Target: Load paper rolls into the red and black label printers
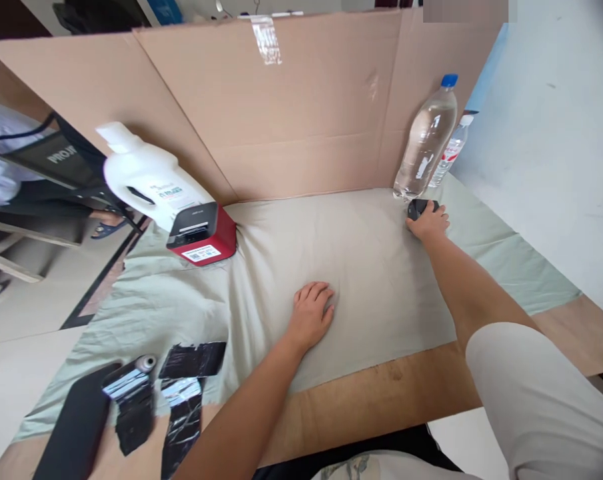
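Observation:
My left hand (pixel 311 313) lies palm down on the pale cloth (pixel 361 267), its fingers loosely stretched and holding nothing. Out at the far right, my right hand (pixel 430 223) grips a small black boxy object (pixel 419 208) on the cloth; its exact kind I cannot make out, as the fingers cover part of it. Just behind that object stands a large clear bottle (pixel 426 143) with a blue cap. A smaller clear bottle (pixel 450 153) with a white cap is partly hidden beside it.
A cardboard panel (pixel 301 100) walls off the back, and a white wall (pixel 551 153) bounds the right. At left stand a white jug (pixel 146 173) and a red-and-black box-shaped device (pixel 204 233). Black tape strips (pixel 194 360) and a long black case (pixel 76 423) lie front left. A person sits beyond.

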Tool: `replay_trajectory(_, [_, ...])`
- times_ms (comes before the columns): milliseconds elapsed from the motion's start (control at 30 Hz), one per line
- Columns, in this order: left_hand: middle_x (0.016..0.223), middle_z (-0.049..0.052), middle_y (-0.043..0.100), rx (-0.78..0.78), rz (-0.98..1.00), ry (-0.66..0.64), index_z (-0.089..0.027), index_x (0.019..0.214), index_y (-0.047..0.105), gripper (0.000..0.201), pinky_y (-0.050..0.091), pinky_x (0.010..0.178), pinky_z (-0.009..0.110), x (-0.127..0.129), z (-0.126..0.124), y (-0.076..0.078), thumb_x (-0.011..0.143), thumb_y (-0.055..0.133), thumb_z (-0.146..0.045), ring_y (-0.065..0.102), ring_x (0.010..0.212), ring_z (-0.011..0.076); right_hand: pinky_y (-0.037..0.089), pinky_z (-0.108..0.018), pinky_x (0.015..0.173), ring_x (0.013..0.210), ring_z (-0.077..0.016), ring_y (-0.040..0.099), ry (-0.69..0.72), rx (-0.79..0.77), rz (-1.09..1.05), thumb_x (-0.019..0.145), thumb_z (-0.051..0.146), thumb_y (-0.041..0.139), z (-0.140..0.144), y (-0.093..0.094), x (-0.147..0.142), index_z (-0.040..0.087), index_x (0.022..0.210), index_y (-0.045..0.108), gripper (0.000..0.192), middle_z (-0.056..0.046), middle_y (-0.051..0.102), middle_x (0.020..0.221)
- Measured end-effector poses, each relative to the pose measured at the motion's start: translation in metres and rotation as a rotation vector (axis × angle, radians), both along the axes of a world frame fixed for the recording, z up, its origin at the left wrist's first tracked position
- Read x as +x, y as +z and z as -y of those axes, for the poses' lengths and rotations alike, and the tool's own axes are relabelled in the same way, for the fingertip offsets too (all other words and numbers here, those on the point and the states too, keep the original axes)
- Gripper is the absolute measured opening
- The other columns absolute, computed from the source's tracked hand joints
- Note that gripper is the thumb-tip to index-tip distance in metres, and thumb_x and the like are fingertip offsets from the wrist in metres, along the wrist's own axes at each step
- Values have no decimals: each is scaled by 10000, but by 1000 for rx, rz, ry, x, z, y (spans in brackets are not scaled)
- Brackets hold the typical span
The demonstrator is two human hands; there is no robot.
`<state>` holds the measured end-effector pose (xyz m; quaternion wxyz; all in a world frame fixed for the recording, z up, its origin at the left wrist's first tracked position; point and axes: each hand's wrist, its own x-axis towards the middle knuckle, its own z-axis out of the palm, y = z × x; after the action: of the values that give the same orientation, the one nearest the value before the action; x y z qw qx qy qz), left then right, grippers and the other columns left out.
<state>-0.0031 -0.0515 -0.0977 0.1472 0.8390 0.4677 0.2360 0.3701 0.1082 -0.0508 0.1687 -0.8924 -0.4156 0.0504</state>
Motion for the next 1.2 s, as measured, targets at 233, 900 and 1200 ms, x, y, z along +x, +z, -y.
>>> replay_trajectory(233, [1139, 110, 680, -171, 395, -50, -243, 1083, 684, 268, 410, 1076, 529, -6, -6, 0, 920, 539, -401, 569, 1190, 278, 379, -563, 1090, 1270, -387, 475, 379, 215, -129, 658, 467, 725, 44, -3, -61, 137, 1444, 400, 913, -225, 472, 1377])
replay_trajectory(900, [1483, 64, 494, -857, 1316, 76, -303, 1518, 337, 817, 323, 1171, 446, -15, -6, 10, 814, 705, -497, 461, 1366, 283, 410, -542, 1119, 1299, -329, 526, 746, 262, -981, 779, 712, 620, 164, -35, -214, 182, 1465, 337, 912, -185, 517, 1426])
replay_trajectory(1200, [1081, 23, 641, -1104, 1230, -46, -337, 1560, 260, 907, 522, 801, 325, -35, -17, 12, 739, 620, -195, 611, 815, 139, 398, -563, 1119, 1286, -338, 533, 821, 197, -1021, 763, 690, 666, 158, -37, -198, 217, 1438, 387, 870, -155, 561, 1390])
